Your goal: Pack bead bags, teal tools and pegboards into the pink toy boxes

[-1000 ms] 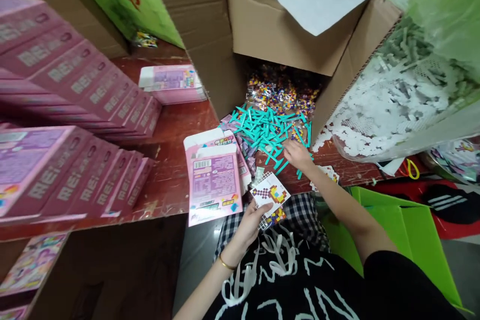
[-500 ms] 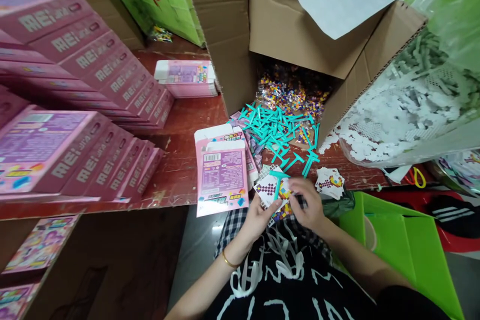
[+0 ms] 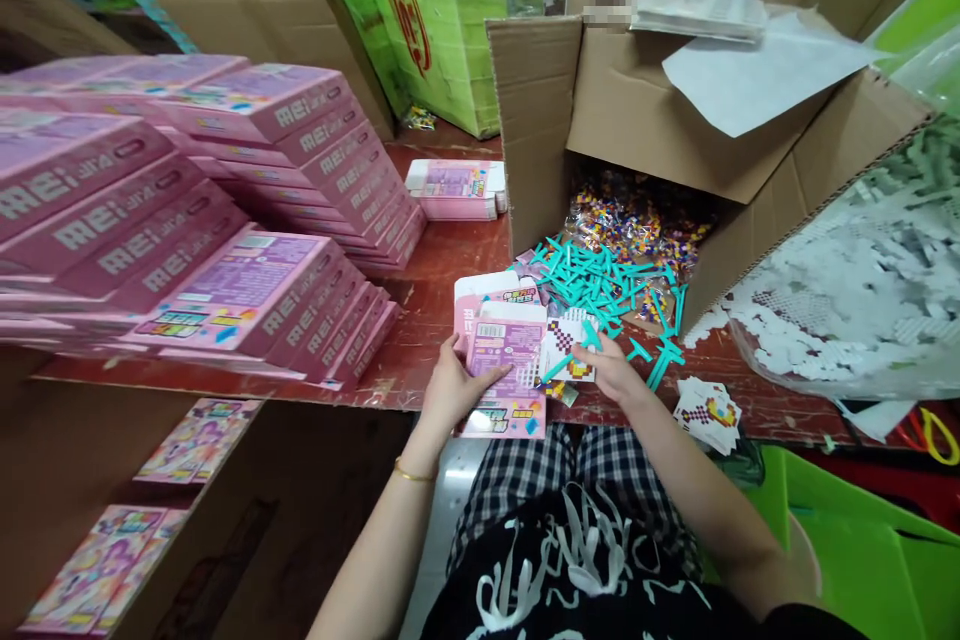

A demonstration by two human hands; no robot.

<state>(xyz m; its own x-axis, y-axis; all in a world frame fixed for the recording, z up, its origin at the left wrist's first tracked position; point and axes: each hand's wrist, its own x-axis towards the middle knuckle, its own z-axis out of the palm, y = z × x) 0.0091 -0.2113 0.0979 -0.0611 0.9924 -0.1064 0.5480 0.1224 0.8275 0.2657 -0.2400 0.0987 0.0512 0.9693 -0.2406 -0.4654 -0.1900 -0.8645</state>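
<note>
My left hand (image 3: 452, 390) grips the left edge of a pink flat box (image 3: 504, 370) at the near edge of the red table (image 3: 420, 320). My right hand (image 3: 611, 367) pinches a white pattern card (image 3: 564, 345) together with a teal T-shaped stick (image 3: 570, 360), holding them against the box's right side. Just beyond lies a heap of teal sticks (image 3: 600, 280) in front of an open cardboard carton (image 3: 645, 120) that holds bags of coloured beads (image 3: 637, 220).
Stacks of pink boxes (image 3: 225, 210) fill the table's left side. A small pile of pattern cards (image 3: 707, 412) lies to the right. A clear bag of white grid pieces (image 3: 847, 280) sits at the right, a green bin (image 3: 862, 540) below it.
The left hand moved from the card to the pink box. The right hand, which picked a teal stick from the heap, now holds stick and card at the box. The camera tilted up.
</note>
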